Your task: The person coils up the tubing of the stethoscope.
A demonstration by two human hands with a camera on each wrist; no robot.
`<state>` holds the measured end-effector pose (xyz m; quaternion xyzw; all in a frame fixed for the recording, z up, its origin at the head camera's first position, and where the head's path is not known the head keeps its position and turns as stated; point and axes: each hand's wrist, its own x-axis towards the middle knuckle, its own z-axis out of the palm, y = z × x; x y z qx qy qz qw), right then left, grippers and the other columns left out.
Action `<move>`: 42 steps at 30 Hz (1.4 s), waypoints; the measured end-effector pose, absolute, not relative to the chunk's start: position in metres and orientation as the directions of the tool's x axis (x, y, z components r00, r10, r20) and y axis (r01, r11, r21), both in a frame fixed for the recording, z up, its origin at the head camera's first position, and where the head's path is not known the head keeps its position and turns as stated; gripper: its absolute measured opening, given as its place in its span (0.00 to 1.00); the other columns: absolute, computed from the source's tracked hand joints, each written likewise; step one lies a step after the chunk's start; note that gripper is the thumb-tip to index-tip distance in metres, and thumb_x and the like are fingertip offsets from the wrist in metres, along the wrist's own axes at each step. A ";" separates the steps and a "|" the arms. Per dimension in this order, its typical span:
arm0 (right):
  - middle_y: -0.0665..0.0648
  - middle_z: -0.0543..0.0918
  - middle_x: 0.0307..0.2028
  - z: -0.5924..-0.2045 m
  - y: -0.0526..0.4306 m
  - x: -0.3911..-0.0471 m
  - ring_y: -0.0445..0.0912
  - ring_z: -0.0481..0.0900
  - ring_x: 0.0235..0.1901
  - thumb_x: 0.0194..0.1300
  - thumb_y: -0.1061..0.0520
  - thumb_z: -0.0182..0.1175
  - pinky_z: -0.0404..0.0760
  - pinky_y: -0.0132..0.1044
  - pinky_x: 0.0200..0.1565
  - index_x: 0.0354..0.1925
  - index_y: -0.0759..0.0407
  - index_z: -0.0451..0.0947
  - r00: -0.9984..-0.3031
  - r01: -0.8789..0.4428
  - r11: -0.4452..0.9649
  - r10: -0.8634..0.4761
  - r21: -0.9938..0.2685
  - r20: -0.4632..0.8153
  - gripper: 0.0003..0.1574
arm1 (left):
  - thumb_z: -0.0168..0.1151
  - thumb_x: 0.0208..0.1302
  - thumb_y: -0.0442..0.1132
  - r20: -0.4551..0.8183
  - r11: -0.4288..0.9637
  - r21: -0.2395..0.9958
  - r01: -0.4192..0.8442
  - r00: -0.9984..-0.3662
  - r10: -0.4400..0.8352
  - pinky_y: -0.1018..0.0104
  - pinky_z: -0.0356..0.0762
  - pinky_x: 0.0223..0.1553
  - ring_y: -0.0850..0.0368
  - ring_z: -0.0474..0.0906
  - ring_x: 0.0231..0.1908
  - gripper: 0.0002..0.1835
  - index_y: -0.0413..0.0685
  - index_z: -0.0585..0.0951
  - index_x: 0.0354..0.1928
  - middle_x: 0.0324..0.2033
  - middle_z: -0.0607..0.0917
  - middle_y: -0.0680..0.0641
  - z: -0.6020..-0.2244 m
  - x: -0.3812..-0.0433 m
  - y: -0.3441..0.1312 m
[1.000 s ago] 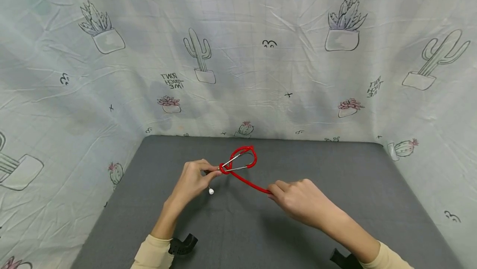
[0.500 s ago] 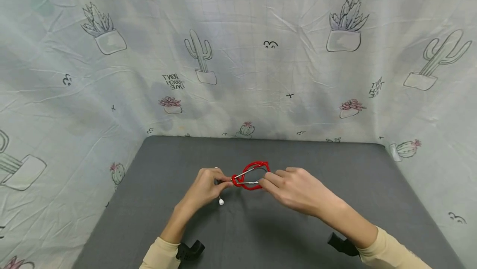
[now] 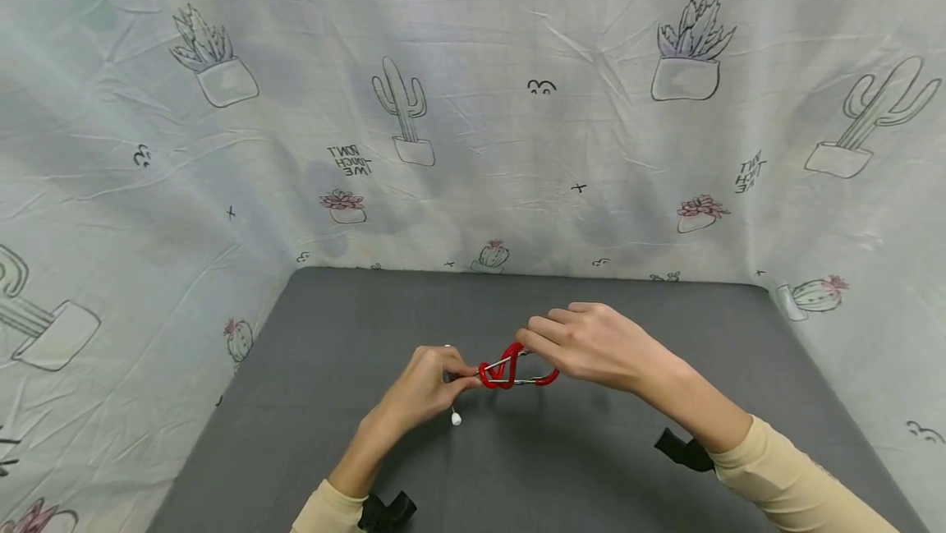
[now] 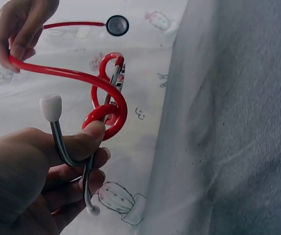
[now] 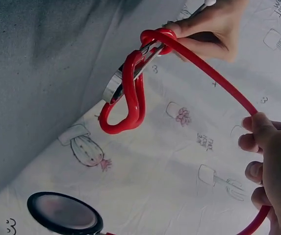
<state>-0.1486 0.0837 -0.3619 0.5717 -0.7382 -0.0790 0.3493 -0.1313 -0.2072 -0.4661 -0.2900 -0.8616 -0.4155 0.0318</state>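
A red stethoscope is held up over the table between both hands. My left hand (image 3: pixel 429 389) pinches its metal ear tubes (image 4: pixel 87 183) between thumb and fingers, near the white ear tips (image 4: pixel 51 107). Red tubing (image 4: pixel 71 74) wraps in a coil around the metal tubes just past the left fingertips. My right hand (image 3: pixel 599 344) grips a further stretch of the tubing (image 5: pixel 214 81), pulled out from the coil. Beyond that hand the chestpiece (image 5: pixel 64 213) dangles on the free end; in the head view it is hidden.
A dark grey cloth covers the table (image 3: pixel 355 311). Behind and along the sides hangs a pale curtain (image 3: pixel 473 106) printed with cacti. Black wrist mounts (image 3: pixel 683 449) sit under both forearms.
Both hands have shifted, the left one rightward and slightly nearer. My right hand went in beside the ear tubes, then up to their far side, carrying the tubing across them.
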 end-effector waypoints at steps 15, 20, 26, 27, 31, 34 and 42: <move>0.43 0.73 0.25 -0.354 0.072 -0.129 0.37 0.66 0.23 0.85 0.59 0.45 0.60 0.28 0.26 0.42 0.51 0.80 0.041 -0.766 0.288 -0.870 0.575 0.492 0.17 | 0.80 0.64 0.37 0.271 0.481 0.756 0.443 -0.882 0.387 0.72 0.76 0.22 0.69 0.78 0.24 0.05 0.42 0.96 0.39 0.30 0.92 0.50 -0.466 -0.137 -0.209; 0.43 0.73 0.25 -0.353 0.070 -0.126 0.37 0.66 0.22 0.86 0.57 0.46 0.61 0.27 0.26 0.41 0.50 0.81 0.057 -0.763 0.276 -0.872 0.584 0.486 0.18 | 0.80 0.63 0.35 0.251 0.489 0.765 0.419 -0.893 0.373 0.73 0.75 0.22 0.70 0.78 0.24 0.04 0.42 0.96 0.38 0.30 0.93 0.49 -0.464 -0.137 -0.210; 0.43 0.77 0.28 -0.349 0.073 -0.135 0.37 0.70 0.23 0.84 0.61 0.46 0.63 0.27 0.25 0.44 0.50 0.81 0.029 -0.769 0.295 -0.871 0.567 0.491 0.16 | 0.79 0.65 0.35 0.230 0.464 0.775 0.429 -0.875 0.425 0.72 0.76 0.23 0.69 0.78 0.26 0.05 0.43 0.96 0.40 0.31 0.92 0.50 -0.461 -0.131 -0.206; 0.43 0.78 0.29 -0.348 0.074 -0.138 0.37 0.71 0.24 0.84 0.62 0.46 0.65 0.27 0.26 0.45 0.51 0.81 0.024 -0.771 0.297 -0.870 0.563 0.492 0.17 | 0.79 0.65 0.35 0.235 0.458 0.774 0.438 -0.869 0.436 0.72 0.77 0.24 0.69 0.79 0.26 0.05 0.42 0.96 0.41 0.31 0.92 0.49 -0.459 -0.130 -0.205; 0.45 0.79 0.30 -0.346 0.079 -0.153 0.38 0.72 0.24 0.80 0.64 0.55 0.69 0.27 0.26 0.50 0.54 0.82 -0.013 -0.795 0.310 -0.868 0.522 0.496 0.10 | 0.78 0.66 0.34 0.258 0.443 0.762 0.472 -0.849 0.461 0.73 0.77 0.25 0.71 0.78 0.28 0.05 0.41 0.95 0.42 0.32 0.92 0.49 -0.452 -0.123 -0.201; 0.45 0.80 0.31 -0.349 0.081 -0.164 0.38 0.73 0.25 0.69 0.65 0.70 0.72 0.28 0.26 0.51 0.55 0.82 -0.044 -0.829 0.316 -0.859 0.461 0.510 0.14 | 0.78 0.65 0.34 0.261 0.446 0.755 0.481 -0.844 0.469 0.73 0.77 0.25 0.73 0.76 0.28 0.06 0.41 0.95 0.42 0.32 0.92 0.49 -0.449 -0.119 -0.199; 0.45 0.82 0.33 -0.363 0.079 -0.188 0.37 0.73 0.21 0.65 0.56 0.79 0.70 0.28 0.23 0.51 0.52 0.83 -0.135 -0.877 0.346 -0.845 0.335 0.517 0.19 | 0.78 0.65 0.34 0.276 0.438 0.737 0.514 -0.821 0.500 0.74 0.76 0.26 0.74 0.75 0.28 0.07 0.42 0.95 0.44 0.31 0.92 0.50 -0.446 -0.112 -0.198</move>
